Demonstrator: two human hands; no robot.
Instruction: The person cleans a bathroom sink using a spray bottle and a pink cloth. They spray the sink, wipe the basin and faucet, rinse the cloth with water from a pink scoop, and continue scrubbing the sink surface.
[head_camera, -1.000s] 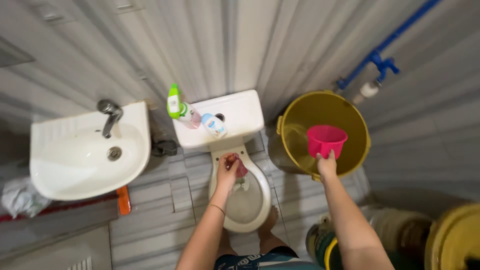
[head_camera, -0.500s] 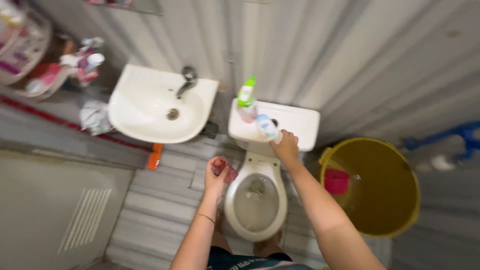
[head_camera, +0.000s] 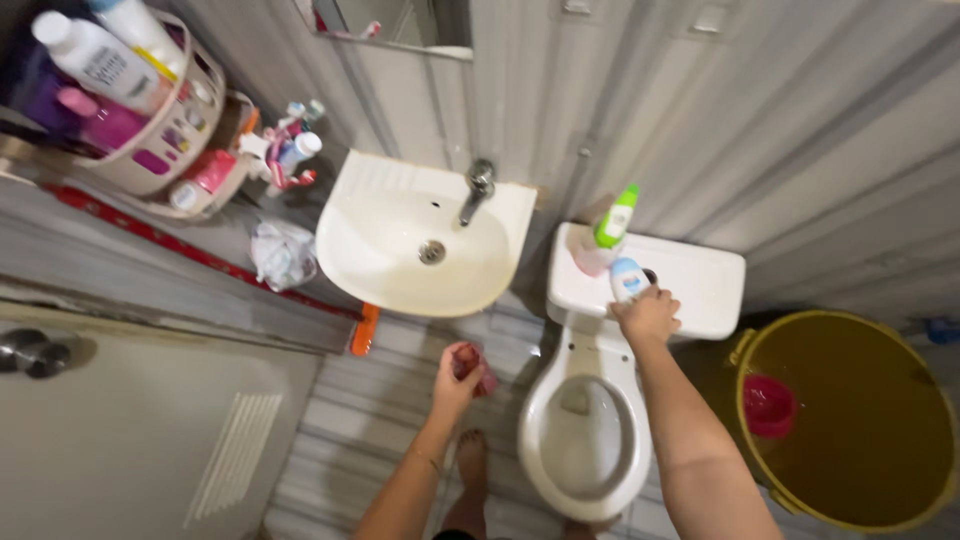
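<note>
Fingers of right hand (head_camera: 648, 315) wrap the white-blue bottle (head_camera: 626, 277); left hand (head_camera: 458, 372) clutches pink rag (head_camera: 478, 366).

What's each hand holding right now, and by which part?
The left hand grips a bunched reddish cloth in its fist. The right hand grasps the small white-and-blue bottle by its lower end.

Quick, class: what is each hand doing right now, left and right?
Left hand: closed around a pink cloth, held beside the toilet bowl.
Right hand: on the white bottle on the toilet tank; grip cannot be told.
</note>
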